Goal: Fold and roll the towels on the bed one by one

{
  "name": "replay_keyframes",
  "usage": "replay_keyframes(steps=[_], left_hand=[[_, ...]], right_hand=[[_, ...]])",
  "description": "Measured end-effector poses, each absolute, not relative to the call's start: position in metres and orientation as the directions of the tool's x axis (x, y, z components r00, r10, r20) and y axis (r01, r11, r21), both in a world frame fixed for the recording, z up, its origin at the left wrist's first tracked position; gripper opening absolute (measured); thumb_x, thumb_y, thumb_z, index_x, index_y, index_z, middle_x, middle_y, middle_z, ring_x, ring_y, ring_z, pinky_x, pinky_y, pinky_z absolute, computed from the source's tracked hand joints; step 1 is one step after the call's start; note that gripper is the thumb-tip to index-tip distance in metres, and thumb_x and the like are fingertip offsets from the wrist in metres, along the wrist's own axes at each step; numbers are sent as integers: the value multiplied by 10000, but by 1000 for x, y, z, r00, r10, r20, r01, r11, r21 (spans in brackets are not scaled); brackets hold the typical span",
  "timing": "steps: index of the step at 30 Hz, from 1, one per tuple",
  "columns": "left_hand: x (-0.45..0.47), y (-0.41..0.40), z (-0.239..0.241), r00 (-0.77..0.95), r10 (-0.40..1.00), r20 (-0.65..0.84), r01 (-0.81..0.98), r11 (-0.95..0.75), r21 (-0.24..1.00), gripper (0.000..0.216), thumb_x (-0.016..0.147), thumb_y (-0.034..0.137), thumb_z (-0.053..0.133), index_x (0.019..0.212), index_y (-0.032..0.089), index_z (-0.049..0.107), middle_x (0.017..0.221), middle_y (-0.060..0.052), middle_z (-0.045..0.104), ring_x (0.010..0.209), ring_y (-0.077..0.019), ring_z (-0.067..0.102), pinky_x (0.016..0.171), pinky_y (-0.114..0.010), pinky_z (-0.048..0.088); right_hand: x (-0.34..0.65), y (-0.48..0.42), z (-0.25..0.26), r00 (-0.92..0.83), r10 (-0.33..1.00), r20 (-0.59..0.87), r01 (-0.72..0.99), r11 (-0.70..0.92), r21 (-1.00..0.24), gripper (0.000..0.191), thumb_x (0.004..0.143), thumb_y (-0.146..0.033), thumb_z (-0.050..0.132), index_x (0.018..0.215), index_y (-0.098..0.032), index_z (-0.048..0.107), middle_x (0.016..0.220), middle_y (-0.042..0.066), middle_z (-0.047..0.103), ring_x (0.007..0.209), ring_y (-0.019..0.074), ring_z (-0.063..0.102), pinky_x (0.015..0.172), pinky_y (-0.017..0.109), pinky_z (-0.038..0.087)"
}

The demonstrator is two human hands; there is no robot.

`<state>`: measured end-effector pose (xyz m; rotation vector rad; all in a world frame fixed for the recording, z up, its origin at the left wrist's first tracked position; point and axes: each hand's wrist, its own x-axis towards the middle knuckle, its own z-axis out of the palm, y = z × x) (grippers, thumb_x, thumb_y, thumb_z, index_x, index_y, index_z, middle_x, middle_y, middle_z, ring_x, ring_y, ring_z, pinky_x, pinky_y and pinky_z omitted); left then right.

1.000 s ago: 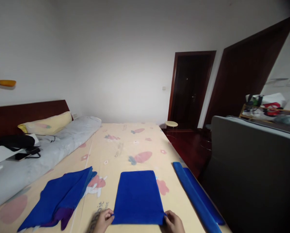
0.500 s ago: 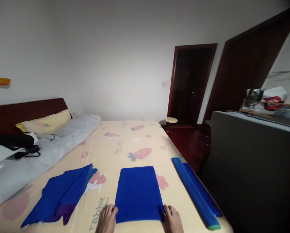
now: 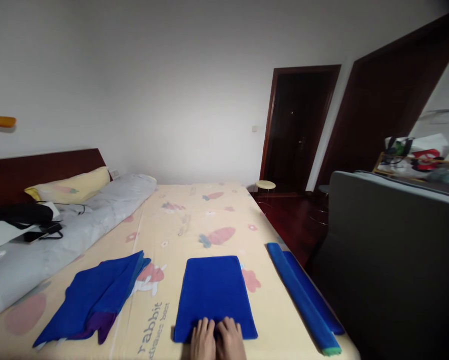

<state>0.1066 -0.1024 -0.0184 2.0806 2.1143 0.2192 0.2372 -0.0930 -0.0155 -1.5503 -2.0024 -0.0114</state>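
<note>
Both hands are moving inward: left hand (image 3: 202,340) and right hand (image 3: 231,340) are coming off the side edges of the blue cloth (image 3: 215,285) and are now sitting together, almost touching, at the middle of its near edge. Fingers are bending down and bunching close, tips meeting the cloth; whether I'm pinching fabric or only pressing, I can't tell, as the backs of my hands are hiding it. Near corners are lying free, so handling is shifting from the sides to the centre of that edge. Cloth is lying flat on the bed sheet (image 3: 179,215), roughly square, right in front of me.

Off to the left, a crumpled cloth (image 3: 92,295), blue with a purple patch, is lying apart, not being touched. On the right, a lighter blue strip (image 3: 298,295) with a green end is lying along the bed's side, a darker blue strip (image 3: 313,295) just beside it; neither is shifting. Further out, grey bedding (image 3: 96,227) and a pillow (image 3: 74,187) are resting on the left, and a stool (image 3: 265,185) is standing past the bed, near the door (image 3: 288,135).
</note>
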Motion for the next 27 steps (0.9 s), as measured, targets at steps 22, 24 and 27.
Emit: replay_keyframes(steps=[22,24,27], left_hand=[[-21,-115,8,271,943,191,935,-305,179,539,700,10,437,1126,300,595,1181,2,668,1126,-183,571,955,-329,431],[-20,-112,13,271,940,208,934,-309,179,507,703,-6,431,1074,292,607,1100,7,686,1044,-172,600,903,-309,445],[-18,-113,24,286,926,245,921,-337,198,413,702,-12,428,932,271,623,946,9,687,901,-172,612,806,-294,451]], right_hand=[[348,-92,-34,-233,887,398,880,367,-302,325,776,-235,564,1081,-345,580,1175,-18,664,1018,226,581,862,369,350],[350,-89,-27,-256,874,412,878,389,-279,332,771,-179,551,1060,-338,581,1092,-36,693,960,202,591,849,354,333],[357,-88,-15,-299,853,428,860,435,-267,311,773,-136,531,1007,-331,595,1022,-52,706,929,186,589,851,351,310]])
